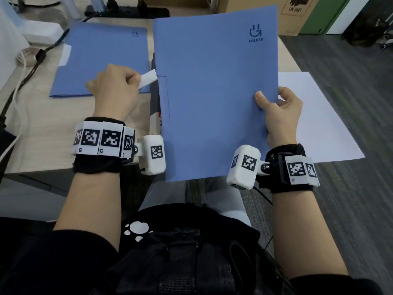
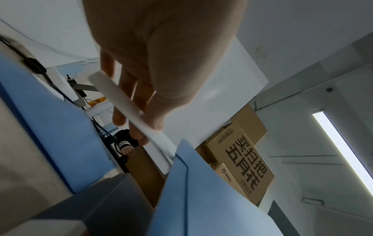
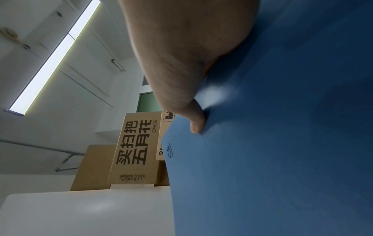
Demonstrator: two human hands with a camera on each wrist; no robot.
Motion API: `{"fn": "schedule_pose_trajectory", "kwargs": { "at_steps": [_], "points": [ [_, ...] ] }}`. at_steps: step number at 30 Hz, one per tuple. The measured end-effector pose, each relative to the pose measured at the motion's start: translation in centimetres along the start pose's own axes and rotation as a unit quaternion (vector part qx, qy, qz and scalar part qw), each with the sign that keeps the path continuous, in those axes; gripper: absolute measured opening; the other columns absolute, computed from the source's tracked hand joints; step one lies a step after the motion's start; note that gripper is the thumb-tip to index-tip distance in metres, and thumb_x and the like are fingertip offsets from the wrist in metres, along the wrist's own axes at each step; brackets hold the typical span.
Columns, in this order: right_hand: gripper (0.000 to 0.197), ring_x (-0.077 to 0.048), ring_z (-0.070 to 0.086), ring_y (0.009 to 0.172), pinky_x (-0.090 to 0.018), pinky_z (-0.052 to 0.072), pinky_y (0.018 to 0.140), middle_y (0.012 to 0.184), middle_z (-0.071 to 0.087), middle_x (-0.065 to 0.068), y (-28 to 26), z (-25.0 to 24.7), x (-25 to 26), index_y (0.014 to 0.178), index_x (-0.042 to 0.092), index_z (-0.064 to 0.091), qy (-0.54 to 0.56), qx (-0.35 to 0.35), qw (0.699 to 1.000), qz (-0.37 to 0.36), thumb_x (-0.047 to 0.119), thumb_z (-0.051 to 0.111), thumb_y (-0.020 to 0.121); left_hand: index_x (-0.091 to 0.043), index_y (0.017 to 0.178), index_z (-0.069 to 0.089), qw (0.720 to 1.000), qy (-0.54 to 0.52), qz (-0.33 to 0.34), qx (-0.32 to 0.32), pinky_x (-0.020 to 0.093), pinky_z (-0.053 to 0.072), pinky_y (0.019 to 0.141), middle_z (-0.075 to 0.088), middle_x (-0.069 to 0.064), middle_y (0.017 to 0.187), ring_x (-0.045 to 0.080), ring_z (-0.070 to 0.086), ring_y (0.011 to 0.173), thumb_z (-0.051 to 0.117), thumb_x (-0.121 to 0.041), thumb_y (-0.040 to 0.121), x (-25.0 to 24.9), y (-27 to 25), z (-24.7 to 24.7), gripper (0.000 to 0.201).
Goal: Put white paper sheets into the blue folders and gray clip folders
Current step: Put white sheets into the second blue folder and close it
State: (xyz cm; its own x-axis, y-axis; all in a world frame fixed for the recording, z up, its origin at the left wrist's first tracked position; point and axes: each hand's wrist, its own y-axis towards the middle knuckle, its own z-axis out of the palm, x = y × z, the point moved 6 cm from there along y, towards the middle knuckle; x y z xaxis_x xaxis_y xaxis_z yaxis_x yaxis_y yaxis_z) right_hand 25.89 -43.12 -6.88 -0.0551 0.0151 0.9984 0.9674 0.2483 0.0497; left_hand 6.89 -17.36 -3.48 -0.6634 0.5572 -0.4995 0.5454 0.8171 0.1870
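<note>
A blue folder (image 1: 214, 92) is lifted above the desk, its front cover facing me. My right hand (image 1: 276, 109) grips its right edge, thumb on the cover and fingers behind; the right wrist view shows the same blue folder (image 3: 272, 143) under my right hand (image 3: 193, 63). My left hand (image 1: 116, 90) pinches the edge of a white paper sheet (image 1: 147, 78) at the folder's left side. In the left wrist view the white sheet (image 2: 137, 115) runs from my left hand (image 2: 145, 79) into the blue folder (image 2: 201, 199). A second blue folder (image 1: 100, 60) lies flat on the desk.
More white paper sheets (image 1: 314, 118) lie on the desk's right corner, overhanging the edge. Cables (image 1: 27, 69) and a white stand base (image 1: 40, 30) occupy the back left of the desk. Cardboard boxes (image 1: 295, 11) stand behind the desk. Grey carpet (image 1: 350, 81) lies to the right.
</note>
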Motion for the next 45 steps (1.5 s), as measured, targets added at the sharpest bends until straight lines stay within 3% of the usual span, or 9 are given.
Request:
{"fn": "schedule_pose_trajectory", "kwargs": {
  "at_steps": [7,10,13,18,26,31,36,41,45],
  "points": [
    [0.012,-0.023,0.070,0.080,-0.039,0.059,0.076,0.094,0.071,-0.014,0.1,-0.2,0.2,0.081,0.016,0.059,-0.040,-0.002,0.999,-0.033,0.011,0.070,0.078,-0.001,0.096,0.070,0.995,-0.096,-0.003,0.025,0.034,0.044,0.074,0.064,0.024,0.081,0.034,0.061,0.080,0.049,-0.013,0.092,0.1,0.1,-0.4,0.025],
    [0.013,-0.027,0.070,0.081,-0.042,0.059,0.077,0.092,0.071,-0.014,0.0,-0.2,0.3,0.077,0.020,0.059,-0.054,-0.005,0.998,-0.044,0.014,0.070,0.075,-0.007,0.086,0.069,0.989,-0.137,-0.042,0.036,0.024,0.040,0.061,0.057,0.007,0.062,0.006,0.054,0.044,0.047,-0.013,0.091,0.6,0.0,0.2,0.024],
    [0.014,-0.023,0.069,0.078,-0.041,0.059,0.076,0.090,0.071,-0.012,0.1,-0.2,0.3,0.077,0.020,0.059,-0.056,-0.003,0.997,-0.044,0.011,0.070,0.077,-0.011,0.085,0.065,0.973,-0.204,-0.084,0.060,0.025,0.047,0.064,0.058,-0.003,0.065,-0.001,0.048,0.031,0.045,-0.013,0.092,1.0,-0.3,1.0,0.021],
    [0.011,-0.022,0.069,0.079,-0.037,0.059,0.076,0.096,0.071,-0.015,0.1,0.0,0.0,0.083,0.015,0.060,-0.048,-0.002,0.998,-0.031,0.014,0.070,0.078,-0.010,0.096,0.060,0.944,-0.297,-0.124,0.077,0.009,0.046,0.045,0.058,0.001,0.073,0.010,0.055,0.055,0.044,-0.011,0.096,0.9,-0.9,1.3,0.016],
    [0.009,-0.012,0.067,0.074,-0.023,0.054,0.068,0.089,0.069,-0.004,-0.1,0.9,-0.3,0.088,0.010,0.058,0.011,0.010,1.000,-0.007,0.007,0.066,0.084,-0.024,0.072,0.058,0.891,-0.395,-0.158,0.157,0.039,0.053,0.086,0.057,0.004,0.084,0.021,0.055,0.077,0.041,-0.019,0.090,0.2,-1.7,3.0,0.025],
    [0.011,-0.005,0.066,0.067,-0.019,0.053,0.065,0.084,0.068,0.002,-0.3,1.1,-0.1,0.083,0.014,0.057,0.022,0.014,1.000,-0.010,0.007,0.064,0.086,-0.021,0.077,0.049,0.867,-0.438,-0.165,0.171,0.031,0.042,0.070,0.049,-0.001,0.080,0.019,0.046,0.076,0.030,-0.011,0.099,-1.0,-2.3,3.6,0.031],
    [0.012,-0.003,0.066,0.068,-0.019,0.052,0.066,0.085,0.068,0.002,-0.3,1.2,0.0,0.082,0.015,0.056,0.031,0.014,0.999,-0.015,0.005,0.063,0.086,-0.022,0.087,0.052,0.843,-0.476,-0.178,0.176,0.042,0.040,0.105,0.051,0.005,0.102,0.019,0.045,0.094,0.031,-0.013,0.096,-1.2,-2.6,3.8,0.024],
    [0.012,-0.002,0.066,0.067,-0.018,0.051,0.065,0.085,0.068,0.002,-0.5,1.5,-0.1,0.082,0.015,0.057,0.034,0.019,0.999,-0.016,0.006,0.063,0.086,-0.019,0.092,0.048,0.807,-0.531,-0.167,0.196,0.025,0.055,0.068,0.060,-0.002,0.097,0.012,0.061,0.084,0.026,-0.013,0.102,-1.8,-2.7,4.5,0.025],
    [0.011,-0.003,0.066,0.069,-0.019,0.052,0.066,0.087,0.068,0.002,-0.7,1.9,-0.1,0.083,0.014,0.057,0.035,0.018,0.999,-0.016,0.006,0.063,0.086,-0.013,0.120,0.054,0.772,-0.568,-0.161,0.235,0.032,0.055,0.085,0.065,-0.001,0.118,0.016,0.065,0.105,0.026,-0.029,0.103,-1.8,-2.6,4.4,0.036]
  ]
}}
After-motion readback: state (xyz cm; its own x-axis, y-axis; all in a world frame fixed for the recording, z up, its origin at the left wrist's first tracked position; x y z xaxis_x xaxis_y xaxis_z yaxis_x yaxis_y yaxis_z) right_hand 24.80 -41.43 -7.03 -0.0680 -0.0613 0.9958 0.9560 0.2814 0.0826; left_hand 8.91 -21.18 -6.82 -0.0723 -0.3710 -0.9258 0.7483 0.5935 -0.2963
